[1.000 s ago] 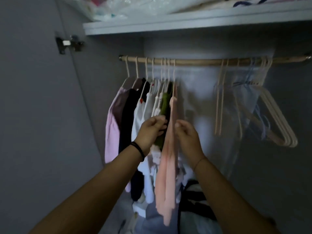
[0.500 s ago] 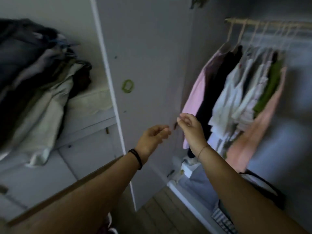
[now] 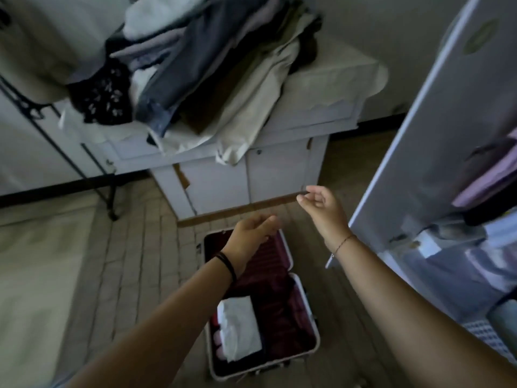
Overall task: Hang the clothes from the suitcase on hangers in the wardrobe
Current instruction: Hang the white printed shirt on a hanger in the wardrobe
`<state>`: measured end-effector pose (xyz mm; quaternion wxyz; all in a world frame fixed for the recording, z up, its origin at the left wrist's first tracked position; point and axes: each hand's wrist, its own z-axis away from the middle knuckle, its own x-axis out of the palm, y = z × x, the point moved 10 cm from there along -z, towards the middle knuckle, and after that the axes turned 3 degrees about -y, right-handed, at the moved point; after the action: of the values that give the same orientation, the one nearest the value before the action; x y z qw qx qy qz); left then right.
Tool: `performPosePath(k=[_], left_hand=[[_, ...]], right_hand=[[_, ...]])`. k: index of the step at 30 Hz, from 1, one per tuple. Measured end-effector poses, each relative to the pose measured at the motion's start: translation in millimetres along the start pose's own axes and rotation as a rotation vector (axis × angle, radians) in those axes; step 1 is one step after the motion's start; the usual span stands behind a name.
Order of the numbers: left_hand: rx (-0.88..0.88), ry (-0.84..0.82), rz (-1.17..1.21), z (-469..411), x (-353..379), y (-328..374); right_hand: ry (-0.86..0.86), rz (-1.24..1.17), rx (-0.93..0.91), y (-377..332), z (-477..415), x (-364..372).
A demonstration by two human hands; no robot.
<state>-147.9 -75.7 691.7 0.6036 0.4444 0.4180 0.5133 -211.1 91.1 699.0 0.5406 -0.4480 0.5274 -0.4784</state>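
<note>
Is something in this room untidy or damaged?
Yes. The heap of grey, blue and beige clothes lies unfolded on the white low cabinet, spilling over its front edge. A brown patch on the cabinet front looks chipped.

Tiled floor (image 3: 134, 261) bears open suitcase (image 3: 305, 312), cabinet (image 3: 251, 169)

So there's this white cabinet (image 3: 251, 169) against the wall with a cream cloth (image 3: 335, 77) spread over its top, and a messy heap of garments (image 3: 201, 51) dumped on that. A dark blue-grey piece (image 3: 179, 68) lies across the middle, a beige one (image 3: 251, 107) droops over the front edge, and a black one with white print (image 3: 103, 93) sits at the left end. A brown strip (image 3: 237, 211) runs along the cabinet's base. A black metal stand (image 3: 70, 163) leans just left of it, foot on the tiled floor (image 3: 134, 261). A dark skirting board (image 3: 56, 189) runs along the wall behind.
</note>
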Motion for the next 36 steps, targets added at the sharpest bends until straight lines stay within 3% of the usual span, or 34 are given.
performPosePath(k=[11,25,31,36], left_hand=[[-0.319,0.291,0.132,43.0,-120.7,-255.4],[-0.545,0.528,0.164,-19.6,-139.2,-682.3],[-0.454,0.631,0.126,-67.9,-146.2,-774.9],[-0.486,0.734,0.083,-78.7,-145.8,-808.4]], right_hand=[[-0.233,0.072,0.233,208.9,36.7,144.1],[-0.457,0.245,0.361,626.9,40.4,253.6],[-0.521,0.302,0.398,759.3,32.5,276.0],[-0.503,0.175,0.506,807.5,35.4,283.3]])
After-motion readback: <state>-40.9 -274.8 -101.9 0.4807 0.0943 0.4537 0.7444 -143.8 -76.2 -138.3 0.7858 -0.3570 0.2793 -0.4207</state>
